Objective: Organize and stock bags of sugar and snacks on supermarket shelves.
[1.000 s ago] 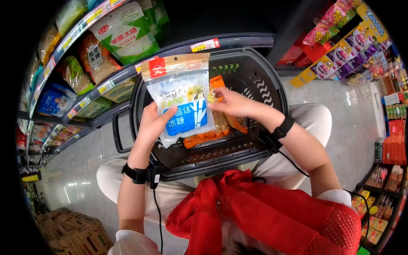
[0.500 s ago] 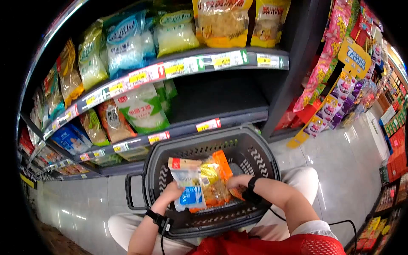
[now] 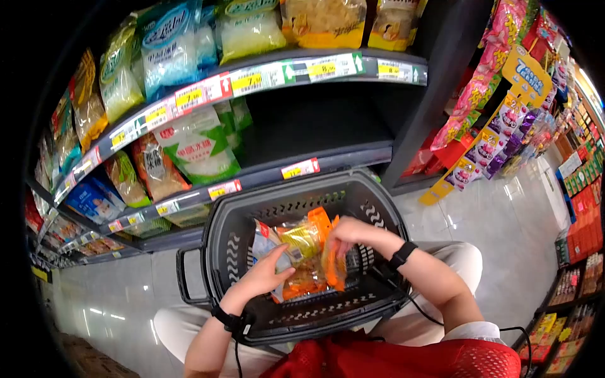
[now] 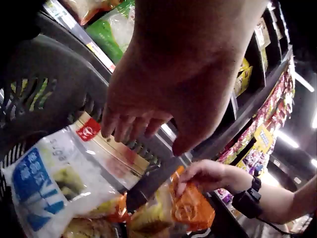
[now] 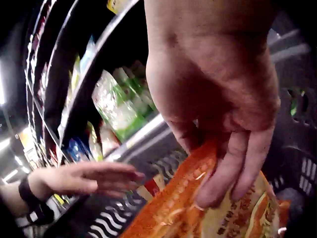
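Inside the dark grey shopping basket (image 3: 302, 327) lie several plastic bags. My right hand (image 3: 350, 233) pinches the top edge of an orange bag (image 5: 168, 203), its fingers bent over the wrapper in the right wrist view. Over the bags hovers my left hand (image 3: 265, 277), fingers stretched out and holding nothing. Below it is a white and blue bag of sugar (image 4: 64, 178) with a tan top strip, lying at the basket's left side. An orange and clear bag with a yellow label (image 3: 301, 239) lies beside the sugar, partly covering it in the head view.
Right behind the basket stands a shelf with bagged sugars, including a green and white bag (image 3: 198, 148) on its lower level. Price tags (image 3: 299, 169) line the shelf edge. Hanging candy packets (image 3: 488, 151) are at the right. The basket's handle (image 3: 189, 277) sticks out left.
The sugar bag was lowered from my left hand into the basket and let go. My left hand rose off it. My right hand now lifts an orange bag's edge. The head view tilted up.
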A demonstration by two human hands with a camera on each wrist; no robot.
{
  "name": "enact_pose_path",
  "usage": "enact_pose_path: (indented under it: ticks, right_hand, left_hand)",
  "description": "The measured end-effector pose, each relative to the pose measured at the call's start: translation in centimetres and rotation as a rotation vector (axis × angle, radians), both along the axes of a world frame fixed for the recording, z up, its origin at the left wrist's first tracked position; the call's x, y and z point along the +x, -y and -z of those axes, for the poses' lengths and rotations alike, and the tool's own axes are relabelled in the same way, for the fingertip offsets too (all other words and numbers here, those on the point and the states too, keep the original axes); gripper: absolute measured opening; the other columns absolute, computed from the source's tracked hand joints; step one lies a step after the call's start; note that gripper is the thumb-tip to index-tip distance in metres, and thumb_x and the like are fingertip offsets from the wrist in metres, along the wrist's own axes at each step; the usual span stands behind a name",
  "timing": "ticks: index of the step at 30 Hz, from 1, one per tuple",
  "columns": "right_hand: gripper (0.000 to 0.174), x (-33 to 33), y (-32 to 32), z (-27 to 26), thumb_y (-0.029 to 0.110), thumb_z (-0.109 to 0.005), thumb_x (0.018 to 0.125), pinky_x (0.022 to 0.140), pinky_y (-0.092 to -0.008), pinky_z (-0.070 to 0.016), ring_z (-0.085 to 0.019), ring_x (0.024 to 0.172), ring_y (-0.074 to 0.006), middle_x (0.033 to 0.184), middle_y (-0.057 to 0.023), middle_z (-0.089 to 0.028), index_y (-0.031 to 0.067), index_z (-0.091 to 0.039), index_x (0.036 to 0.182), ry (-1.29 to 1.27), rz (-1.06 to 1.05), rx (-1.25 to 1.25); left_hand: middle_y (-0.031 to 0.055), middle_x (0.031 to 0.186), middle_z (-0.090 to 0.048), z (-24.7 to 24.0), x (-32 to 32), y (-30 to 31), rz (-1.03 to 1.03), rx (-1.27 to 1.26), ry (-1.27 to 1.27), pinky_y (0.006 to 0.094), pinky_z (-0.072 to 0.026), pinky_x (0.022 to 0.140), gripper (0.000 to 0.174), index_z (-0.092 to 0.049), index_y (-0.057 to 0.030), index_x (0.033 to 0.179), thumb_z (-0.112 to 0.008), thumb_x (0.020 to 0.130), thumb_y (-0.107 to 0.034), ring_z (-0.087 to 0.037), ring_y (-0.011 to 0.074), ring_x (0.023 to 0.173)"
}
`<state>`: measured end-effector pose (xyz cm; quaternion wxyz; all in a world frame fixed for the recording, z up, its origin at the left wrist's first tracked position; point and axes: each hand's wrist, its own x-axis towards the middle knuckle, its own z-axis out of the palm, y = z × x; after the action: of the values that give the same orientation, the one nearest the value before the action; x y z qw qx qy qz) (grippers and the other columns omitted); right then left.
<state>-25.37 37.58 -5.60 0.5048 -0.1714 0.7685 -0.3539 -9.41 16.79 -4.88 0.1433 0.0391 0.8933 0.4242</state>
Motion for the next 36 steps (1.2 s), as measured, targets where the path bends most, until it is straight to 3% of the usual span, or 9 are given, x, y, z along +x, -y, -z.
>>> enact_pose_path:
  ticks: [4, 7, 10, 13, 14, 21, 25, 32, 36]
  right_hand:
    - [0.023, 1.3, -0.6, -5.0, 0.012, -0.044, 0.080, 0.049, -0.0221, -0.0459, -0.057, 0.051, -0.0143, 0.076, -0.0116, -0.062, -0.0035, -0.061, 0.078, 0.246, 0.272, -0.614]
    - [0.024, 2.4, -0.6, -7.3, 0.017, -0.044, 0.083, 0.061, -0.0232, -0.0456, -0.057, 0.070, -0.0117, 0.084, -0.0081, -0.062, -0.0016, -0.058, 0.089, 0.462, 0.455, -0.972]
    - [0.031, 4.0, -0.1, -9.3, 0.023, -0.042, 0.086, 0.075, -0.0268, -0.0443, -0.056, 0.086, -0.0151, 0.099, -0.0109, -0.058, 0.0001, -0.052, 0.104, 0.529, 0.427, -1.109]
    - [0.040, 4.7, 0.7, -11.3, 0.027, -0.039, 0.088, 0.082, -0.0317, -0.0432, -0.055, 0.092, -0.0200, 0.110, -0.0155, -0.053, 0.0019, -0.041, 0.119, 0.542, 0.244, -1.218]
    - [0.043, 4.5, 0.6, -11.7, 0.028, -0.038, 0.088, 0.085, -0.0336, -0.0424, -0.054, 0.094, -0.0216, 0.113, -0.0170, -0.050, 0.0028, -0.036, 0.122, 0.462, 0.263, -1.228]
    - [0.044, 2.3, 0.0, -10.9, 0.030, -0.039, 0.088, 0.084, -0.0337, -0.0415, -0.047, 0.104, -0.0210, 0.114, -0.0150, -0.049, 0.0027, -0.036, 0.122, -0.044, 0.463, -1.046]
    - [0.058, 4.6, 0.8, -8.6, 0.040, -0.053, 0.081, 0.075, -0.0297, -0.0404, -0.049, 0.095, -0.0153, 0.107, -0.0078, -0.051, 0.0001, -0.037, 0.120, 0.055, 0.276, -0.469]
    - [0.039, 5.2, 1.7, -3.9, 0.029, -0.060, 0.079, 0.063, -0.0196, -0.0421, -0.054, 0.075, -0.0092, 0.095, -0.0069, -0.058, 0.0000, -0.053, 0.104, 0.226, 0.174, -0.593]
    - [0.047, 5.6, 1.4, -7.6, 0.027, -0.059, 0.079, 0.075, -0.0281, -0.0449, -0.055, 0.089, -0.0175, 0.103, -0.0081, -0.054, 0.0004, -0.043, 0.115, 0.583, 0.421, -0.993]
  left_hand:
    - [0.0219, 0.133, -0.024, -1.1, -0.1, -2.1, 0.207, 0.037, -0.154, 0.0356, -0.0220, 0.102, 0.093, -0.018, -0.0013, 0.131, -0.074, 0.061, -0.027, -0.024, 0.0338, 0.123]
    - [0.0216, 0.132, -0.024, -3.4, -0.8, -3.6, -0.049, 0.146, -0.425, 0.0373, -0.0224, 0.102, 0.099, -0.016, -0.0022, 0.131, -0.077, 0.054, -0.019, -0.026, 0.0333, 0.123]
    - [0.0175, 0.123, -0.037, -2.8, -1.1, -4.2, -0.266, 0.271, -0.609, 0.0361, -0.0317, 0.095, 0.082, -0.024, -0.0014, 0.126, -0.072, 0.061, -0.013, -0.039, 0.0271, 0.114]
    - [0.0131, 0.117, -0.044, -0.9, -0.8, -3.8, -0.441, 0.522, -0.395, 0.0321, -0.0354, 0.091, 0.061, -0.029, 0.0001, 0.123, -0.063, 0.073, -0.008, -0.043, 0.0219, 0.110]
    - [0.0093, 0.119, -0.043, -1.5, -0.7, -4.4, -0.394, 0.667, -0.448, 0.0314, -0.0339, 0.091, 0.044, -0.032, -0.0003, 0.121, -0.050, 0.082, -0.005, -0.043, 0.0175, 0.108]
    - [0.0115, 0.121, -0.043, -4.3, 0.7, -4.2, -0.517, 1.135, -0.023, 0.0322, -0.0371, 0.093, 0.038, -0.031, -0.0020, 0.124, -0.036, 0.090, -0.018, -0.044, 0.0205, 0.111]
    - [0.0130, 0.121, -0.044, -4.7, 0.7, -3.4, -0.568, 1.242, 0.068, 0.0373, -0.0398, 0.091, 0.043, -0.031, -0.0036, 0.125, -0.032, 0.091, -0.030, -0.046, 0.0241, 0.110]
    - [0.0146, 0.116, -0.048, -3.1, 0.2, -1.8, -0.659, 1.441, 0.109, 0.0366, -0.0448, 0.086, 0.037, -0.034, -0.0012, 0.121, -0.038, 0.090, -0.021, -0.052, 0.0245, 0.103]
    - [0.0139, 0.126, -0.038, -4.7, 0.6, -0.4, -0.620, 1.710, 0.016, 0.0410, -0.0288, 0.099, 0.043, -0.030, -0.0029, 0.126, -0.038, 0.090, -0.025, -0.037, 0.0262, 0.117]
